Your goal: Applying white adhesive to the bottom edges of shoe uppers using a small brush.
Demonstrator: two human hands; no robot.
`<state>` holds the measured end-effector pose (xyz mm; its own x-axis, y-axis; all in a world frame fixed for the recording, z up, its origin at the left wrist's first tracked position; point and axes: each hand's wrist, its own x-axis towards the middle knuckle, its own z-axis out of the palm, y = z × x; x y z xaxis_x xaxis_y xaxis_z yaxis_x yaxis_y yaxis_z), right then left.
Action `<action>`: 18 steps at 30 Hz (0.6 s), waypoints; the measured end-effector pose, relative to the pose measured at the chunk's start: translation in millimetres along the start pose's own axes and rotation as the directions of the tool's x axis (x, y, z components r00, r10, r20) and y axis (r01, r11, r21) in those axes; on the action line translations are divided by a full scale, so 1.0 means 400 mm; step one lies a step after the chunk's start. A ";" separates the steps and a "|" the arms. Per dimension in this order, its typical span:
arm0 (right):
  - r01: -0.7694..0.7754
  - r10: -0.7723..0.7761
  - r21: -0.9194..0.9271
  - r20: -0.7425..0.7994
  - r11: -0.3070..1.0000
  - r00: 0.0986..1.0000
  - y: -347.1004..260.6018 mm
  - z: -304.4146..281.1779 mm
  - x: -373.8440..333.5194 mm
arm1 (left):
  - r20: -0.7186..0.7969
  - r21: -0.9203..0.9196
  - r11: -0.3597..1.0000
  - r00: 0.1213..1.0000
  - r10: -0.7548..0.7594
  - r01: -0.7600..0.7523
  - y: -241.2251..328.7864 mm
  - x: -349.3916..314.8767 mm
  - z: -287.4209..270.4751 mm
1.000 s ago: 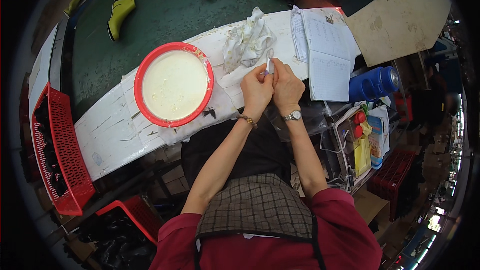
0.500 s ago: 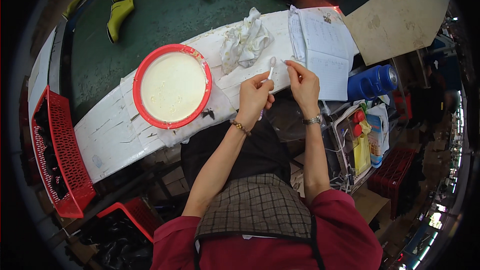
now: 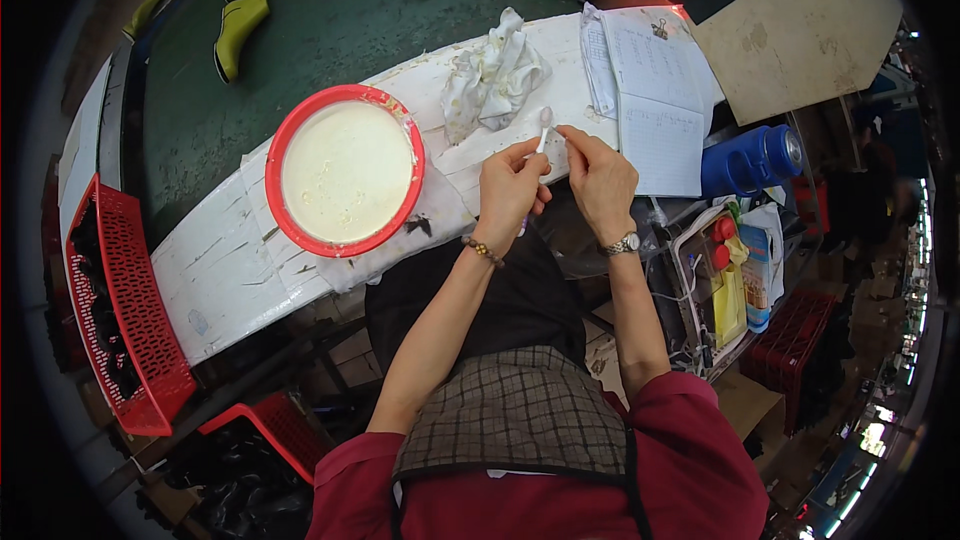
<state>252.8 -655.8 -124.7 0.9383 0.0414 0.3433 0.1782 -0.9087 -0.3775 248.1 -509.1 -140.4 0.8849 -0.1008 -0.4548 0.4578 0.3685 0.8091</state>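
My left hand point(image 3: 512, 186) is closed around a white toothbrush point(image 3: 544, 130), whose head points up and away from me. A purplish bit of its handle shows below my fist. My right hand point(image 3: 603, 180) is pinched close beside the toothbrush's neck, thumb and forefinger together; whatever is between the fingertips is too small to make out. To the left of both hands, a red-rimmed basin point(image 3: 272, 172) holds creamy white liquid point(image 3: 346, 172). A crumpled, stained white cloth point(image 3: 495, 80) lies just beyond the toothbrush on the white worn board point(image 3: 215, 285).
An open notebook point(image 3: 660, 135) with a binder clip and a blue flask point(image 3: 752, 160) are at the right. Below the flask sits a clear bin point(image 3: 700, 290) of supplies. Red crates point(image 3: 150, 310) stand at left. Yellow-green shoe pieces point(image 3: 240, 30) rest on the green table point(image 3: 330, 10).
My right hand has moved left, bringing its pinched fingertips closer to the toothbrush. My left hand keeps its hold and has hardly moved.
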 end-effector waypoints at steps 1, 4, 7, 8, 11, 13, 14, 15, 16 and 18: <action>-0.027 0.027 0.023 -0.005 0.999 1.000 0.000 -0.003 -0.001 | 0.004 -0.003 1.000 1.000 0.002 -0.002 -0.001 0.001 -0.002; -0.021 0.021 0.011 -0.003 1.000 1.000 0.003 -0.001 0.003 | -0.004 0.003 1.000 1.000 0.011 -0.011 -0.003 0.002 0.007; 0.026 -0.024 -0.070 0.032 0.997 0.999 -0.004 -0.002 0.021 | -0.021 0.058 0.998 0.999 0.026 -0.025 -0.006 -0.001 0.006; 0.043 -0.036 -0.111 0.060 0.993 0.998 -0.011 0.000 0.028 | -0.017 0.057 0.998 1.000 0.025 -0.023 -0.009 -0.002 0.008; 0.016 0.005 -0.227 0.093 0.974 0.996 -0.017 0.051 0.038 | -0.047 0.126 0.990 0.996 0.072 -0.066 -0.006 -0.009 0.020; -0.023 0.036 -0.196 0.064 0.980 0.997 -0.021 0.070 0.044 | -0.076 0.151 0.986 0.994 0.075 -0.063 -0.004 -0.011 0.015; -0.062 0.070 -0.164 0.040 0.985 0.997 -0.020 0.078 0.045 | -0.076 0.152 0.986 0.994 0.080 -0.068 -0.001 -0.008 0.018; -0.059 0.066 -0.164 0.037 0.985 0.997 -0.018 0.084 0.043 | -0.070 0.164 0.984 0.994 0.080 -0.068 0.001 -0.002 0.021; -0.066 0.064 -0.118 -0.025 0.991 0.998 -0.015 0.090 0.040 | -0.064 0.176 0.982 0.995 0.080 -0.068 0.003 0.001 0.021; -0.072 0.065 -0.073 -0.089 0.995 0.994 0.002 0.104 0.038 | -0.066 0.218 0.972 0.993 0.100 -0.084 0.002 0.000 0.020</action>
<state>279.6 -638.4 -155.4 0.9179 -0.0548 0.3930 0.0884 -0.9373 -0.3372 249.1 -516.4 -136.8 0.9188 -0.0020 -0.3948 0.3897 0.1649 0.9060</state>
